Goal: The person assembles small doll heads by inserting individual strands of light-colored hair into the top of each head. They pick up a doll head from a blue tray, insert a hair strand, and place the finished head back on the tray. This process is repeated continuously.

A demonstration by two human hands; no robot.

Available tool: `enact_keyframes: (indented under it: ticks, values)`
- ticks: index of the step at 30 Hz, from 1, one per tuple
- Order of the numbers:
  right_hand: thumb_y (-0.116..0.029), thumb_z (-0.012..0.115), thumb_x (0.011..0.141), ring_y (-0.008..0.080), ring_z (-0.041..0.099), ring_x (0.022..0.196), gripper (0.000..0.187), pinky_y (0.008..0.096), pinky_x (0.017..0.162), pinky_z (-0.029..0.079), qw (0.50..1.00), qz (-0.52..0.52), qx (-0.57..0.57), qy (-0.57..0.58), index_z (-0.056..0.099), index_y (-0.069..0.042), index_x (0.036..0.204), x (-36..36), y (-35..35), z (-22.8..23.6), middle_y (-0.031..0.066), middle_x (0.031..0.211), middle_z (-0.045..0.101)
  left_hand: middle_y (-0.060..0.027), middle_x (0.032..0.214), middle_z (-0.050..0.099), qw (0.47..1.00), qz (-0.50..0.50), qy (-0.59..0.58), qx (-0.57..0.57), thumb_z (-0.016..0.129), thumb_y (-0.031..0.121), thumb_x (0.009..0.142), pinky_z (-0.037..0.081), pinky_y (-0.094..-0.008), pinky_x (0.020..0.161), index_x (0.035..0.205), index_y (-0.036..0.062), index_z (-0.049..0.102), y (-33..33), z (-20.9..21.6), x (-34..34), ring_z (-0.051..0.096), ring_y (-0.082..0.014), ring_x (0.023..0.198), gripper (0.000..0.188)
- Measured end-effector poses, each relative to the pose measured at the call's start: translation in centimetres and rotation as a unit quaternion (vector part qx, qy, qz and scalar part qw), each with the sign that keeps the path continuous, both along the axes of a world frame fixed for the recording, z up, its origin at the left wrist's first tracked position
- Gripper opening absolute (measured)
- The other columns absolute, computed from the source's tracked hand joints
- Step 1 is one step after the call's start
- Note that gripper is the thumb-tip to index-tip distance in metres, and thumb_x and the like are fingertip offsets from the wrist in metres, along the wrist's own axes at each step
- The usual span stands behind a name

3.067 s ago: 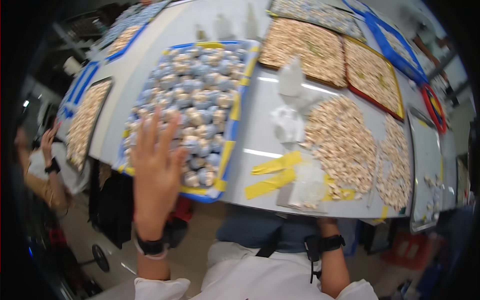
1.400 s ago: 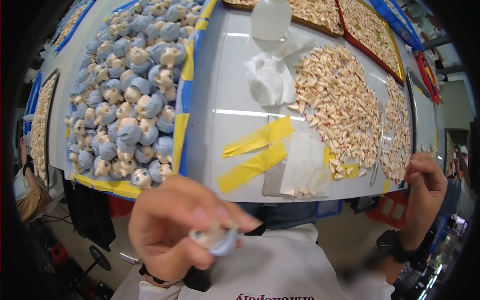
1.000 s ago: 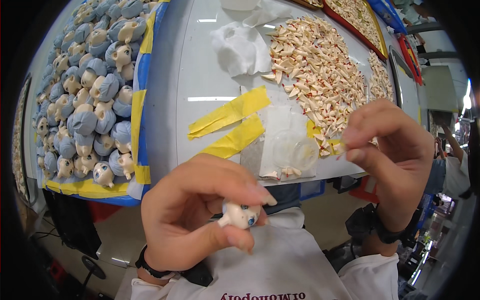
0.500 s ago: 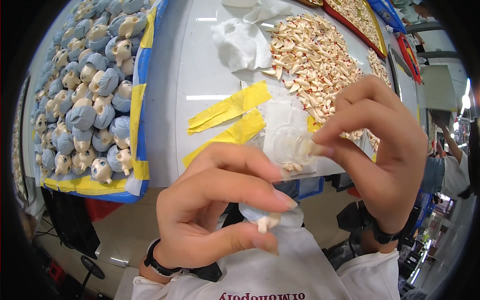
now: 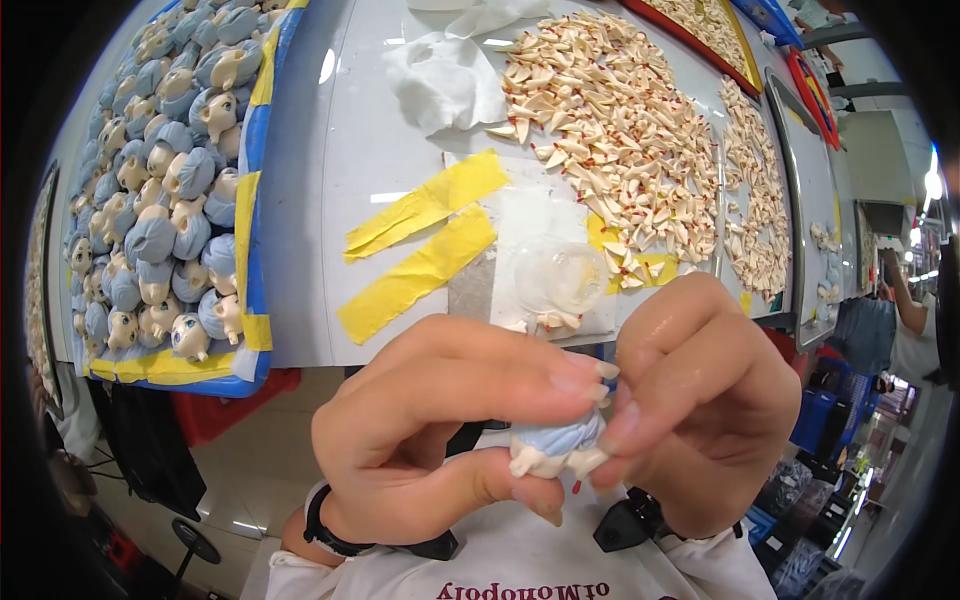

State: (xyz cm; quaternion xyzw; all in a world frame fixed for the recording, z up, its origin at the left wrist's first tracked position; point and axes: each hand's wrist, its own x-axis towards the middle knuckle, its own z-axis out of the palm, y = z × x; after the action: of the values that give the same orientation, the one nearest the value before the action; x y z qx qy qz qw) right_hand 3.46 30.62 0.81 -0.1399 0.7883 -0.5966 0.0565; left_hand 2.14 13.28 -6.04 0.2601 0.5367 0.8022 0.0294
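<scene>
Two bare hands meet over the person's lap, just off the near edge of a smooth grey worktop (image 5: 310, 250). The left hand (image 5: 430, 430) pinches a doll head (image 5: 553, 440) between thumb and fingers. The right hand (image 5: 710, 400) has thumb and fingertips closed on a cream bit (image 5: 588, 460) at the side of that head; whether the bit is separate or part of the head, I cannot tell. The head is small and rounded, with grooved, pale blue moulded hair above a smooth cream part. A tiny red tip shows below it.

Along the worktop's left side, a blue tray (image 5: 257, 290) with yellow tape on its rim is packed with similar heads, some with painted blue eyes. Toward the right lies a loose pile of pieces (image 5: 620, 130), slim, pointed and cream, many red-tipped. Near the front edge, a clear, round dish (image 5: 570, 275) sits on a white sheet (image 5: 515, 225); two creased yellow strips (image 5: 425, 205) lie beside it. Farther back is crumpled white tissue (image 5: 440, 85). Dark red lettering (image 5: 520, 592) appears upside down on the person's white shirt (image 5: 520, 540)
</scene>
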Motion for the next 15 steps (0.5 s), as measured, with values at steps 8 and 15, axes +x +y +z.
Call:
enact_keyframes:
  ticks: [8, 15]
  values:
    - [-0.002, 0.071, 0.068, 0.0104, 0.043, 0.064, 0.019, 0.0197, 0.057, 0.032, 0.995, -0.079, 0.045, 0.051, 0.055, -0.008, 0.077, 0.3, -1.8, 0.7, 0.0036, 0.073, 0.048, -0.0210, 0.099, 0.051, 0.993, 0.040, 0.074, -0.083, 0.070, 0.007, 0.074, 0.055, -0.0352, 0.069, 0.097, -0.0013, 0.055, -0.6, 1.0, 0.5, 0.063, -0.0282, 0.077, 0.028]
    - [0.007, 0.068, 0.067, 0.0111, 0.043, 0.062, 0.019, 0.0204, 0.056, 0.032, 0.993, -0.095, 0.040, 0.059, 0.056, -0.007, 0.074, 0.4, -2.2, 0.9, 0.0031, 0.070, 0.050, -0.0204, 0.097, 0.051, 0.993, 0.030, 0.094, -0.065, 0.070, -0.003, 0.069, 0.056, -0.0338, 0.062, 0.098, -0.0008, 0.054, -0.5, 1.1, 0.1, 0.063, -0.0308, 0.075, 0.034]
